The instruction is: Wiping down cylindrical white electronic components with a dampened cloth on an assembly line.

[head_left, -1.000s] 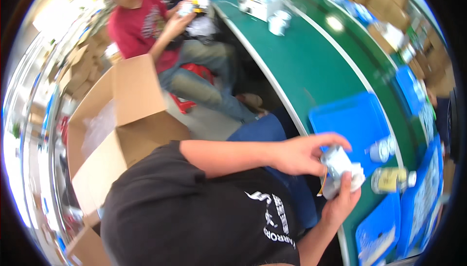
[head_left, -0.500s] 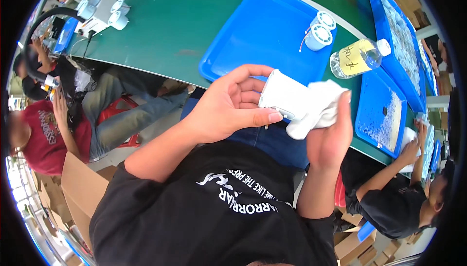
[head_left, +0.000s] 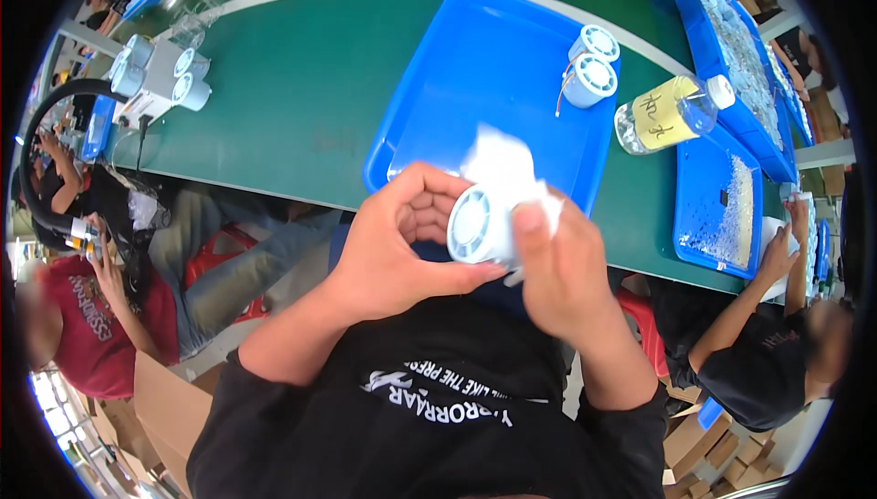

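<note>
My left hand (head_left: 379,248) is closed on the rim of a white cylindrical housing (head_left: 470,224) with a round, slotted end face turned toward my left. A crumpled white cloth (head_left: 501,161) covers the housing's far side, slightly smeared by motion. My right hand (head_left: 574,271) grips the cloth against the housing, its thumb on top. Both hands are in front of a blue tray (head_left: 457,70) on the green table. Inside the tray's right side stand two similar white cylinders, a nearer one (head_left: 589,81) with thin wires and a farther one (head_left: 599,41).
Right of the tray, a clear bottle (head_left: 662,117) with a yellow label lies tilted. Beyond it are a blue tray of white granules (head_left: 722,216) and long blue bins (head_left: 731,52). A grey device (head_left: 160,79) with white cylinders stands far left. People sit on both sides.
The housing has turned so its slotted end shows, and it sits lower and farther left. My right hand and the cloth have moved left around it.
</note>
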